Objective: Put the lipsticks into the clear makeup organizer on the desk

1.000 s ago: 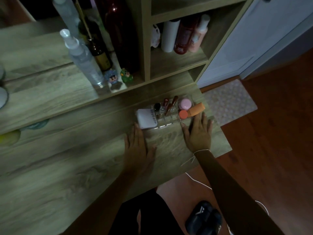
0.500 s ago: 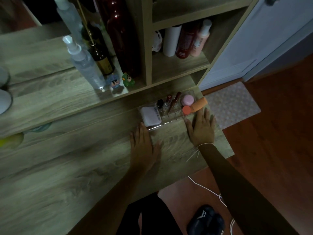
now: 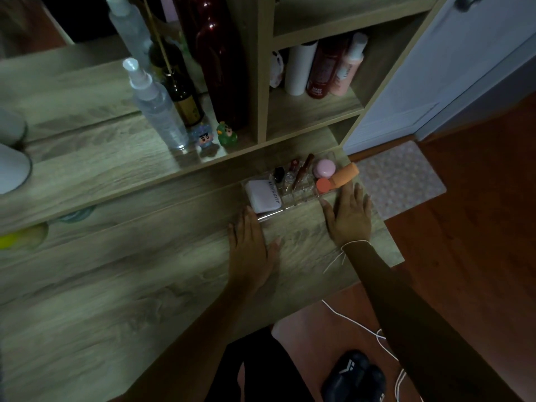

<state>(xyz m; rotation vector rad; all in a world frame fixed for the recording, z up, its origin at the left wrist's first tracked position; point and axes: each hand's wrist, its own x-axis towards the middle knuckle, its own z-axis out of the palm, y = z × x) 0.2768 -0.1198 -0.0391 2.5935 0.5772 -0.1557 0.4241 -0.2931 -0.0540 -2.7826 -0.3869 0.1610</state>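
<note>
**Both palms flat on the desk, organizer just ahead**

My left hand (image 3: pixel 251 245) lies flat on the desk (image 3: pixel 116 285), fingers stretched forward and a little spread, thumb out to the right. It grips nothing. The fingertips (image 3: pixel 249 211) reach the near edge of the clear organizer (image 3: pixel 301 195), by its left corner; I cannot tell whether they touch it or only lie just beside it.

My right hand (image 3: pixel 349 219) is flat too, palm down, fingers loose and empty. It rests close against the organizer's right front corner, and its fingertips end just short of an orange tube (image 3: pixel 342 176) that lies tilted across the organizer's right end. A thin white string (image 3: pixel 352 243) circles that wrist, with loose ends trailing on the wood.

The organizer sits near the desk's right end, below the raised shelf. In its middle slots stand the lipsticks (image 3: pixel 301 172): a dark slim one leaning to the right, a reddish one beside it, and a black-capped one farther left. The light is dim, so I cannot count them with certainty. A white compact (image 3: pixel 262 195) fills the left section, and a pink round case (image 3: pixel 324 168) sits at the back right.

On the shelf above stand a clear spray bottle (image 3: pixel 158 111), a dark bottle (image 3: pixel 182 100) and two small figurines (image 3: pixel 216 136). More bottles fill the cubby to the right.
</note>
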